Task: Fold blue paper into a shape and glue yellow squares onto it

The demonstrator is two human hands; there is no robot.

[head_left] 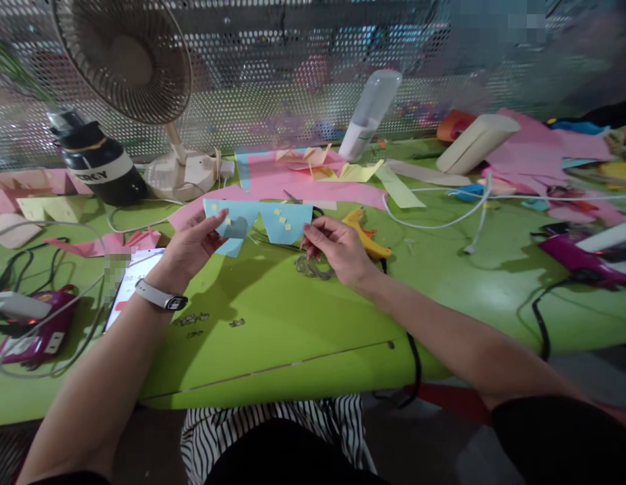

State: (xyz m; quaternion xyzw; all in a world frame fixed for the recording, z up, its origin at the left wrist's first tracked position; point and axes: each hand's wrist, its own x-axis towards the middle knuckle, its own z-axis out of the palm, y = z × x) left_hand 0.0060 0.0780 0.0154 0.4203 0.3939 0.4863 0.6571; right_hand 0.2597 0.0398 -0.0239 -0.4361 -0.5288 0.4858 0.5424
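My left hand (199, 246) pinches the left end of a light blue paper piece (285, 222) with its thumb and fingers. My right hand (337, 249) grips the right end between thumb and fingertips. The paper hangs in two flag-like shapes with a V-shaped gap between them, and small pale yellow squares are dotted on it. It is held above the green table (292, 323). Partly hidden behind it lies what looks like a pair of scissors (317, 211). Clear tangled material (313, 268) lies below my right hand, and a yellow object (368, 236) is just beyond it.
A phone (135, 279) lies by my left wrist. Power strips (40, 327) with cables stand at both sides. At the back are a fan (125, 60), a black bottle (103, 162), pink paper (292, 175), a clear-topped bottle (370, 111) and a pale roll (477, 145).
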